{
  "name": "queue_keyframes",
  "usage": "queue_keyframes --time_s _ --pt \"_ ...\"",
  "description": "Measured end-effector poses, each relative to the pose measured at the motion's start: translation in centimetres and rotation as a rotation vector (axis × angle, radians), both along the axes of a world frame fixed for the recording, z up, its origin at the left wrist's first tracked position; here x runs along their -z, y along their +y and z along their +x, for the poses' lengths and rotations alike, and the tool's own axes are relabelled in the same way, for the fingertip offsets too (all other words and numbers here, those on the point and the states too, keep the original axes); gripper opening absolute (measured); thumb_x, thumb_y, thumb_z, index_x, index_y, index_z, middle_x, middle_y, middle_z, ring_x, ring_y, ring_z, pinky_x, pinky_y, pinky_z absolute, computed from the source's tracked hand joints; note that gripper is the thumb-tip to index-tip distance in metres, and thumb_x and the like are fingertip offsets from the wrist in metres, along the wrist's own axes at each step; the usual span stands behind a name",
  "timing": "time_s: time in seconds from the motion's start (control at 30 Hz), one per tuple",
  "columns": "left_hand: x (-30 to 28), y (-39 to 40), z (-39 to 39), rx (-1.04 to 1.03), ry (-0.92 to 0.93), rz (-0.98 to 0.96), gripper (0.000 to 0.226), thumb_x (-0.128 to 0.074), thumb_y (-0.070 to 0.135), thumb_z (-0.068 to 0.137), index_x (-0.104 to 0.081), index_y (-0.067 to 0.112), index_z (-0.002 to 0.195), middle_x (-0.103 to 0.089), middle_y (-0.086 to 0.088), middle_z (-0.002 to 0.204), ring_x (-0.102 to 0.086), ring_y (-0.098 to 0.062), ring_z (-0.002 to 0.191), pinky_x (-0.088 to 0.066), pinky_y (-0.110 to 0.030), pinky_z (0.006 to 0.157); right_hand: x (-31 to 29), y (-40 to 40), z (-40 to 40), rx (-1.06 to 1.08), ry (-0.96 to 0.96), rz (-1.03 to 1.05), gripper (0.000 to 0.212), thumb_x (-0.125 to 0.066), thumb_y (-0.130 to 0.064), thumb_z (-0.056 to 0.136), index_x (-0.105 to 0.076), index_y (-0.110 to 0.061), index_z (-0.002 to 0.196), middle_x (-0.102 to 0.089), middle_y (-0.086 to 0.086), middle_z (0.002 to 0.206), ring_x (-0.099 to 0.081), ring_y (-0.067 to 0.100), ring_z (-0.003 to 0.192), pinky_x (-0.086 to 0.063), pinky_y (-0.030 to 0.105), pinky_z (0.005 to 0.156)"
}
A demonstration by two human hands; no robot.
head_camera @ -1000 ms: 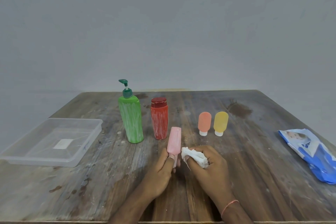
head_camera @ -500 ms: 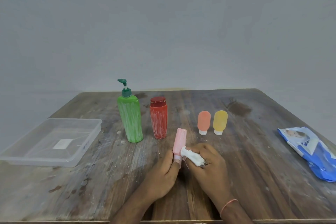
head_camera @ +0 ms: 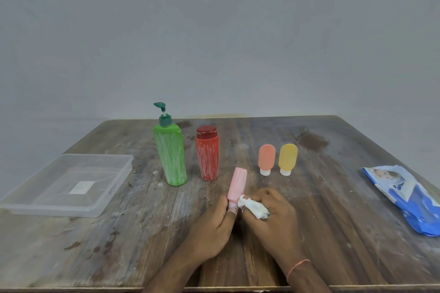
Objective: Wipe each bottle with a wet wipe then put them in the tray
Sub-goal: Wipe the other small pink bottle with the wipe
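Only one view here, the head cam, looking down at a worn wooden table (head_camera: 119,240). The left hand (head_camera: 212,228) grips the lower end of a pink bottle (head_camera: 237,184), fingers curled round it, with the rest of the bottle slanting up and away from the person. The right hand (head_camera: 273,219) is closed around a bunched-up white wet wipe (head_camera: 252,207), which is pressed against the bottle's lower right side, just above the left thumb.

Progress-wise, it looks pretty early. The clear tray (head_camera: 71,211) on the left has no bottles in it, just a pale label patch showing at the bottom. Four more are standing untouched further back: a green pump bottle (head_camera: 170,157), a red bottle (head_camera: 207,154), then a small orange bottle (head_camera: 266,158) and a small yellow bottle (head_camera: 287,158) resting on their caps. The green and red ones have whitish streaks all over, so presumably they haven't been wiped. So that's one in hand, four waiting, none put away.

Hard to see: the pink bottle's cap end is buried in the left hand, and the right fingertips are hidden behind the wipe. The blue wipes packet (head_camera: 404,200) on the right runs off the frame edge, and whether it's open can't be made out.
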State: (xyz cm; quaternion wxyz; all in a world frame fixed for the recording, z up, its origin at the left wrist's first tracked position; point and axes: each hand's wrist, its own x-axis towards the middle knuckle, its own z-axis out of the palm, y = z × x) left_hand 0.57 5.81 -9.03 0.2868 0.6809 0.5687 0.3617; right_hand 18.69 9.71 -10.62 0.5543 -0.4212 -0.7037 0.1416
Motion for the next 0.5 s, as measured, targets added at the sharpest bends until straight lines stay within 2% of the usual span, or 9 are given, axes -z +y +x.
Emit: queue_keyframes --time_s 0.1,0.2,0.27,0.33,0.43,0.5 --pt "-0.13 -0.05 0.15 0.024 0.076 0.044 0.015 -0.038 0.045 0.110 -0.050 0.036 0.112 -0.062 0.009 0.094 -0.060 -0.010 0.084 -0.054 -0.040 0.079 -0.01 -0.25 -0.20 -0.045 -0.002 0.044 0.013 -0.083 -0.037 0.086 -0.082 -0.028 0.096 -0.069 -0.017 0.096 -0.072 0.008 0.084 -0.057 0.029 0.066" --pt "-0.26 0.02 0.27 0.046 0.073 0.066 0.016 -0.038 0.044 0.111 -0.049 0.038 0.120 -0.063 0.012 0.096 -0.061 -0.008 0.085 -0.055 -0.037 0.077 -0.08 -0.51 -0.41 -0.041 -0.015 0.063 0.020 -0.079 -0.039 0.087 -0.084 -0.030 0.104 -0.070 -0.018 0.103 -0.072 0.005 0.091 -0.056 0.022 0.071" --pt "-0.28 0.01 0.28 0.042 0.078 0.072 0.014 -0.038 0.043 0.112 -0.049 0.039 0.119 -0.063 0.012 0.094 -0.061 -0.009 0.083 -0.055 -0.039 0.077 -0.04 -0.38 -0.23 0.009 -0.020 0.053 0.015 -0.079 -0.039 0.086 -0.081 -0.029 0.097 -0.067 -0.018 0.097 -0.069 0.003 0.084 -0.052 0.018 0.068" --pt "-0.24 -0.03 0.24 0.038 0.074 0.075 0.012 -0.039 0.040 0.111 -0.049 0.039 0.118 -0.063 0.012 0.095 -0.061 -0.010 0.084 -0.055 -0.042 0.079 0.05 -0.27 -0.18 0.007 -0.059 0.056 0.012 -0.082 -0.038 0.085 -0.080 -0.029 0.093 -0.064 -0.017 0.092 -0.067 0.003 0.079 -0.051 0.020 0.065" --pt "-0.49 -0.17 0.19 0.049 0.063 0.070 0.021 -0.038 0.038 0.108 -0.050 0.037 0.126 -0.066 0.012 0.105 -0.065 -0.009 0.095 -0.056 -0.043 0.086 0.11 -0.56 -0.39 -0.070 -0.068 0.072 0.020 -0.082 -0.039 0.085 -0.084 -0.033 0.104 -0.067 -0.015 0.096 -0.070 0.004 0.083 -0.056 0.026 0.066" --pt "-0.52 -0.13 0.21 0.047 0.072 0.065 0.022 -0.038 0.041 0.109 -0.050 0.036 0.127 -0.066 0.012 0.106 -0.066 -0.010 0.095 -0.056 -0.044 0.086 -0.05 -0.63 -0.37 -0.046 -0.053 0.080 0.021 -0.079 -0.042 0.088 -0.084 -0.033 0.106 -0.068 -0.017 0.099 -0.070 0.001 0.087 -0.055 0.021 0.070"
